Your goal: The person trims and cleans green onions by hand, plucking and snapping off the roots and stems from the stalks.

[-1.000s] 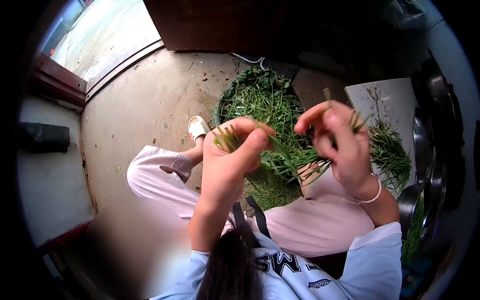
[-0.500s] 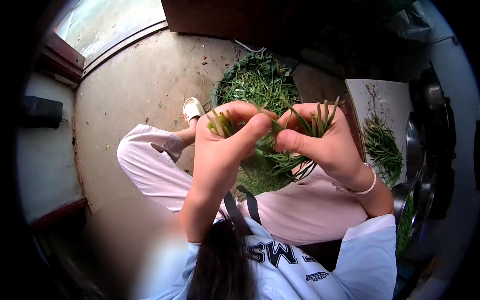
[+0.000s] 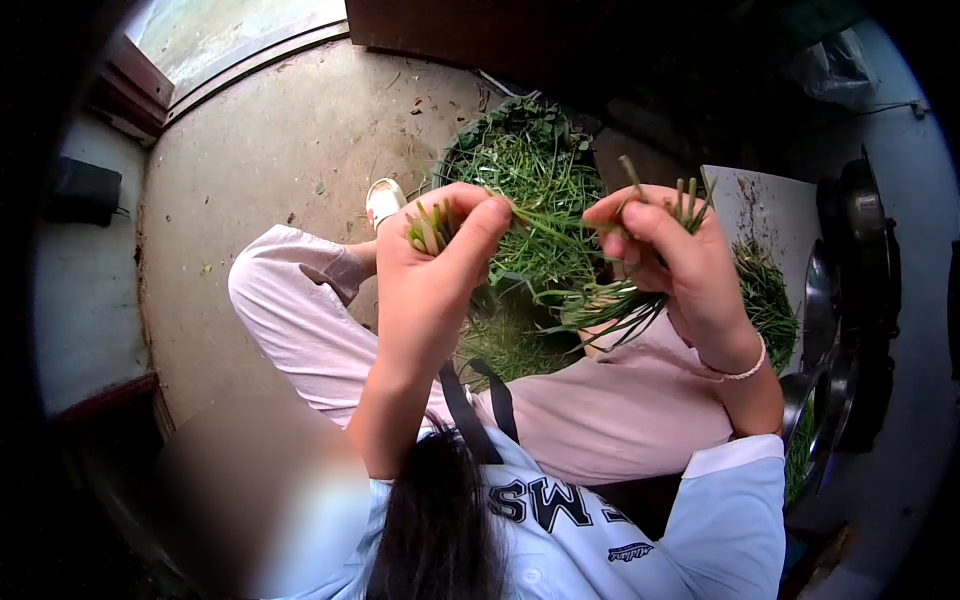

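Slightly to the left of centre, my left hand (image 3: pixel 435 245) is closed around a small bundle of chives (image 3: pixel 428 232), cut ends up. Its thumb and forefinger pinch a thin green leaf (image 3: pixel 548 218) that stretches across toward my right hand. My right hand (image 3: pixel 685 245), a braided bracelet on its wrist, is wrapped around another bundle of chives (image 3: pixel 610 305); pale stems stick up past the fingers and green leaves hang below. The right thumb and forefinger are pinched near the leaf's other end. Both hands are above my lap, apart from each other.
Beyond my hands, a round tub (image 3: pixel 440 180) is heaped with green leaves and stalks (image 3: pixel 525 165). A white board (image 3: pixel 770 205) at the right bears a pile of chives (image 3: pixel 765 300). Metal pans (image 3: pixel 822 300) stand beside it. My sandalled foot (image 3: pixel 383 200) rests on the floor (image 3: pixel 270 150).
My hands have moved apart from nearly touching, the right one going rightward. A leaf now spans the gap between them. Both bundles stay in the hands.
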A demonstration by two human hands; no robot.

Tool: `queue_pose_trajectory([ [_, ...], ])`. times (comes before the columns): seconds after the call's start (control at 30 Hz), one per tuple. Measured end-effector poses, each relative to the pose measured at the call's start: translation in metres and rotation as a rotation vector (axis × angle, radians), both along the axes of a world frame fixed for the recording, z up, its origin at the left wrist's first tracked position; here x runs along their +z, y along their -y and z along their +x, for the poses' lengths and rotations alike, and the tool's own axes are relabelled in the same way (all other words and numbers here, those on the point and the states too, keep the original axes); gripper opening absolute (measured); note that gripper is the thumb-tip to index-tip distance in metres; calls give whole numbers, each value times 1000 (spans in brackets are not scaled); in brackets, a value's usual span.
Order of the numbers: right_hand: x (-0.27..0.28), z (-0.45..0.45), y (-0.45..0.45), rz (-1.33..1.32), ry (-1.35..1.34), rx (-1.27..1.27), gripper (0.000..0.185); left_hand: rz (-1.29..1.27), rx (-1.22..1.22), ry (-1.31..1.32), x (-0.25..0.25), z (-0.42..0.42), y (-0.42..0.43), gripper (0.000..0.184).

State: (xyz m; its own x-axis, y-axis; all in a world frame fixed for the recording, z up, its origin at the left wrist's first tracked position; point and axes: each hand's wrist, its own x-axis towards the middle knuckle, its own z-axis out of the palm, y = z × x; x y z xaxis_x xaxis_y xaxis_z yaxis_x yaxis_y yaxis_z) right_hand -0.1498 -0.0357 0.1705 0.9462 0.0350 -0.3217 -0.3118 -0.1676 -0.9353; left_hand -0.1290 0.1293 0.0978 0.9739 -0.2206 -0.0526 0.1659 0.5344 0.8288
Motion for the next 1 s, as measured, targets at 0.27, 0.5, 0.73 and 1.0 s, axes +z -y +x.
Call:
queue_pose_trajectory([
  [0.27,2,-6,22,-64,74,49,26,-75,36,-5,-8,3,-1,11],
  [0.5,9,-13,20,33,27,133,35,468,184,243,-17,24,31,16],
  [0.73,4,-20,17,57,35,154,21,200,-36,426,14,1,36,12],
  [1.0,8,-22,5,-132,20,235,29,393,64,529,18,0,27,5],
])
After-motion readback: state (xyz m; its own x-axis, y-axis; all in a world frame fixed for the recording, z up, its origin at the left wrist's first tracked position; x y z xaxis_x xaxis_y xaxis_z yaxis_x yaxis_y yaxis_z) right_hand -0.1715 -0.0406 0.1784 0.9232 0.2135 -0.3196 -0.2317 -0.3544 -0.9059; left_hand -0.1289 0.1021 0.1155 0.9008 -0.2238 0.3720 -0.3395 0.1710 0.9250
